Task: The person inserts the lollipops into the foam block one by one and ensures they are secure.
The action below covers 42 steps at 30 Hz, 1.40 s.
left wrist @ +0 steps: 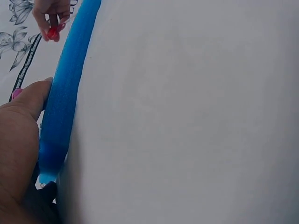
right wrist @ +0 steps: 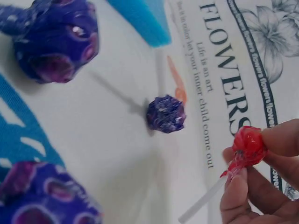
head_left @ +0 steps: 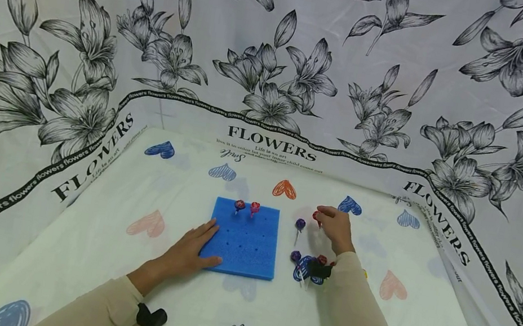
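My right hand [head_left: 335, 229] pinches a red-wrapped lollipop [right wrist: 247, 145] by its head, and its white stick points down and left in the right wrist view. My left hand [head_left: 188, 248] lies with extended fingers on the left edge of a blue foam block [head_left: 248, 260], which has rows of small holes. Two lollipops stand in the block's back row: a dark red one [head_left: 240, 204] and a pink-red one [head_left: 255, 207]. Just left of my right hand, a purple lollipop [head_left: 300, 224] lies on the cloth.
Below my right forearm lies a group of lollipops, including a purple one [head_left: 296, 256] and a red one [head_left: 321, 260], partly hidden by the black wrist camera [head_left: 319, 269]. A white cloth [head_left: 168, 296] with printed hearts covers the table. Flower-printed curtains [head_left: 275, 74] surround it.
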Tool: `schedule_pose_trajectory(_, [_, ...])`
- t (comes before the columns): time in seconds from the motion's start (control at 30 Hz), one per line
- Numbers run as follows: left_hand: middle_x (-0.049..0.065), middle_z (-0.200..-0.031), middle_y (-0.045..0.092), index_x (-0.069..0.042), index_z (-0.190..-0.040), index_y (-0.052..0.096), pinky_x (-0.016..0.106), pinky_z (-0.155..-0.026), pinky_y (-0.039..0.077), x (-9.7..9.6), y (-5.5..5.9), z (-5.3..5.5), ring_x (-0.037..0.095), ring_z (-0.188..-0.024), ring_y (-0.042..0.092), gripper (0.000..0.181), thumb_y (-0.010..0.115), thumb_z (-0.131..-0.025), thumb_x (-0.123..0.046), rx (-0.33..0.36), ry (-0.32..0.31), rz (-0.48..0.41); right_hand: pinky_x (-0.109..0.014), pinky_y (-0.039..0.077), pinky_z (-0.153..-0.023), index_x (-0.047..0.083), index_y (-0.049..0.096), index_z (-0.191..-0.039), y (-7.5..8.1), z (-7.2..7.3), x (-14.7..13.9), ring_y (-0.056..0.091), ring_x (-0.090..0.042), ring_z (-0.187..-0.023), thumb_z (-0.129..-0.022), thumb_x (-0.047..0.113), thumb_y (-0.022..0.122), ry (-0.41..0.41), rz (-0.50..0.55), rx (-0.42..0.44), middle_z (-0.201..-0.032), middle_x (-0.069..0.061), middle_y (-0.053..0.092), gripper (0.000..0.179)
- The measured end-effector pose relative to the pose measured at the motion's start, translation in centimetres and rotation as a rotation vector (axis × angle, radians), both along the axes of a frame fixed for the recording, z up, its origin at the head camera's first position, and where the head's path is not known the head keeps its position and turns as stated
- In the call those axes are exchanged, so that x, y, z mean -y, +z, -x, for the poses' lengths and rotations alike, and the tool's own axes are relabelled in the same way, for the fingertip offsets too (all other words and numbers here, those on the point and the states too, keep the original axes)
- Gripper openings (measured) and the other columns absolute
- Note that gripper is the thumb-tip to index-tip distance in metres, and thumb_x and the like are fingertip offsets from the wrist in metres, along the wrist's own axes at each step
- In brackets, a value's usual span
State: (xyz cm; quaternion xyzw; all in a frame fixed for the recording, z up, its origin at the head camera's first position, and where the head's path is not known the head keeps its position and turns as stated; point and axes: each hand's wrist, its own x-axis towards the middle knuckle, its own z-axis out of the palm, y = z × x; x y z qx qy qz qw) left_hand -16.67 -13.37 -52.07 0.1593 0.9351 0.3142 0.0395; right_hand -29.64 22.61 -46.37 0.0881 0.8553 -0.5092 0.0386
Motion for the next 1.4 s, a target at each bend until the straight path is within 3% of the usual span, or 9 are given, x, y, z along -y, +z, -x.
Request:
schedule_pose_trajectory(0.23, [0.010,-0.160,0.013,-0.005,-0.153,0.025,0.050,-0.113,0.011,0.1,-0.1,-0.1,0.035,-0.143,0.013,0.089,0.065,-0.088,-0.051,0.013,-0.008,-0.010,-0.041,0.050,-0.089,0.001,0.065,-0.118,0.6,-0.3,0.3,0.062,-0.027,-0.099,-0.091,0.014,0.066,-0.005,0.104,-0.107,-0.111,-0.013,0.064,0.030])
schedule_pose_trajectory(0.57, [0.009,-0.160,0.012,-0.006,-0.153,0.025,0.050,-0.113,0.011,0.1,-0.3,-0.1,0.034,-0.144,0.013,0.089,0.064,-0.088,-0.053,0.016,-0.008,-0.018,-0.044,0.048,-0.091,0.005,0.069,-0.112,1.7,-1.2,0.5,0.062,-0.025,-0.100,-0.088,0.009,0.068,0.080,0.183,-0.240,-0.110,-0.012,0.064,0.025])
schedule_pose_trajectory(0.83, [0.008,-0.160,0.012,-0.008,-0.153,0.025,0.051,-0.113,0.012,0.1,-0.1,-0.1,0.034,-0.144,0.013,0.090,0.065,-0.087,-0.053,0.018,0.011,0.001,-0.034,0.055,-0.078,0.002,0.069,-0.110,3.1,-1.9,1.2,0.066,-0.026,-0.094,-0.088,0.005,0.067,0.127,0.221,-0.327,-0.107,-0.017,0.065,0.023])
schedule_pose_trajectory(1.1, [0.009,-0.160,0.013,-0.006,-0.153,0.025,0.051,-0.113,0.012,0.2,-0.2,0.0,0.034,-0.143,0.013,0.089,0.064,-0.088,-0.052,0.011,-0.003,0.000,-0.042,0.049,-0.091,0.002,0.070,-0.112,4.0,-2.4,1.5,0.065,-0.023,-0.097,-0.087,0.006,0.069,0.144,0.224,-0.375,-0.107,-0.013,0.067,0.025])
schedule_pose_trajectory(1.4, [0.009,-0.160,0.013,-0.006,-0.153,0.025,0.052,-0.112,0.014,0.3,0.0,-0.1,0.035,-0.143,0.014,0.089,0.064,-0.088,-0.052,0.012,-0.002,-0.006,-0.038,0.049,-0.091,-0.001,0.069,-0.113,4.5,-2.6,2.0,0.066,-0.026,-0.096,-0.088,0.010,0.071,0.164,0.304,-0.410,-0.107,-0.016,0.067,0.027])
